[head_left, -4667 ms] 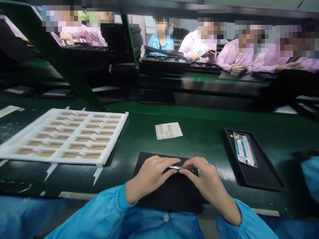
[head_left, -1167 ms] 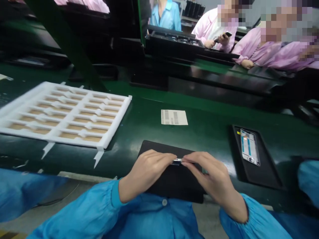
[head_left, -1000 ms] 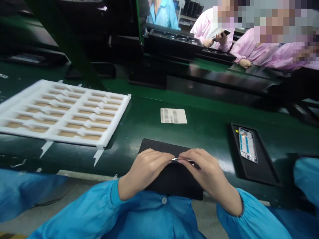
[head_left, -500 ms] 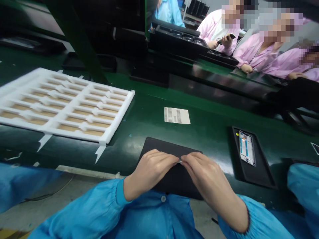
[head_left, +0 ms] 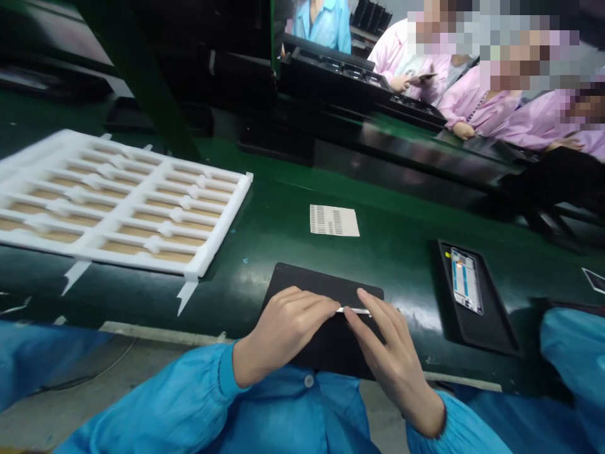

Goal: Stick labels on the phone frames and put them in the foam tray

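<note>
Slim phone part (head_left: 355,311), edge-on, over black mat (head_left: 326,277); left hand (head_left: 293,323) pinches one end, right hand (head_left: 390,343) has fingers parted at it, contact unclear. Green table (head_left: 283,236): label sheet (head_left: 350,222) beyond, white slotted tray (head_left: 123,207) left, phone frame (head_left: 466,282) in black tray (head_left: 489,334) right. Pink-coated workers (head_left: 472,94) opposite.

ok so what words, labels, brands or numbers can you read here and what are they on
None can be read for certain.
White sheet: rows of small dark print, too small to read.
White shirt under a pink coat: dark marks, too blurred.
Phone part in the black tray: no legible lettering.
</note>
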Motion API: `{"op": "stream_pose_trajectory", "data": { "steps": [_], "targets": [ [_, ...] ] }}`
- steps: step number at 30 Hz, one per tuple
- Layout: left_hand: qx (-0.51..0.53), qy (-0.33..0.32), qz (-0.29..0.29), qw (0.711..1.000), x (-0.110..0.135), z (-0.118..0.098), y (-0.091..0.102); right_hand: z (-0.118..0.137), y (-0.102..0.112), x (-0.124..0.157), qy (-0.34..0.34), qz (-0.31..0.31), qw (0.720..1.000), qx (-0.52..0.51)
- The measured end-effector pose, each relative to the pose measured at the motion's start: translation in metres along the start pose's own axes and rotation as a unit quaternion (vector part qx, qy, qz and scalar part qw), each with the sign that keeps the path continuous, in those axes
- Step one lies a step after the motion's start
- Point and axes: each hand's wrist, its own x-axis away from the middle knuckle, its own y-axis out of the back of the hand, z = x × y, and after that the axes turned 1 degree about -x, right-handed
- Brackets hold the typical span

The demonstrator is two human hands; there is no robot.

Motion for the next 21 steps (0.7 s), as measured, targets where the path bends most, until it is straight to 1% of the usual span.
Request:
{"op": "stream_pose_trajectory", "data": {
  "steps": [2, 4, 5, 7, 9, 11, 13, 15, 16, 19, 21],
  "targets": [
    [-0.003, 0.000, 0.004, 1.000, -0.001, -0.001, 0.000, -0.002, -0.006, 0.002, 0.024, -0.012, 1.000, 0.011],
    [-0.017, -0.001, 0.023, 1.000, -0.001, -0.004, 0.001, -0.002, -0.009, 0.001, 0.017, -0.038, 0.999, 0.011],
    [-0.029, 0.000, 0.037, 0.999, -0.002, -0.006, 0.002, -0.002, -0.009, 0.000, -0.004, -0.057, 0.998, -0.002],
    [-0.048, 0.009, 0.075, 0.996, -0.005, -0.009, 0.010, -0.002, -0.005, -0.003, -0.078, -0.110, 0.990, -0.048],
    [-0.040, 0.025, 0.120, 0.992, -0.009, -0.010, 0.027, -0.004, 0.003, -0.003, -0.163, -0.161, 0.969, -0.093],
    [-0.012, 0.053, 0.151, 0.987, -0.013, -0.006, 0.054, -0.009, 0.010, -0.001, -0.223, -0.188, 0.950, -0.110],
    [-0.004, 0.102, 0.143, 0.984, -0.016, 0.006, 0.089, -0.015, 0.012, 0.005, -0.254, -0.195, 0.941, -0.111],
    [-0.021, 0.165, 0.106, 0.980, -0.017, 0.027, 0.127, -0.022, 0.009, 0.011, -0.268, -0.190, 0.938, -0.111],
    [-0.031, 0.198, 0.087, 0.976, -0.018, 0.042, 0.145, -0.024, 0.007, 0.014, -0.271, -0.184, 0.938, -0.110],
    [-0.086, 0.281, 0.053, 0.954, -0.017, 0.102, 0.192, -0.030, 0.003, 0.020, -0.280, -0.162, 0.940, -0.109],
    [-0.128, 0.320, 0.046, 0.938, -0.016, 0.145, 0.214, -0.033, 0.004, 0.022, -0.291, -0.163, 0.937, -0.106]
  ]
}}
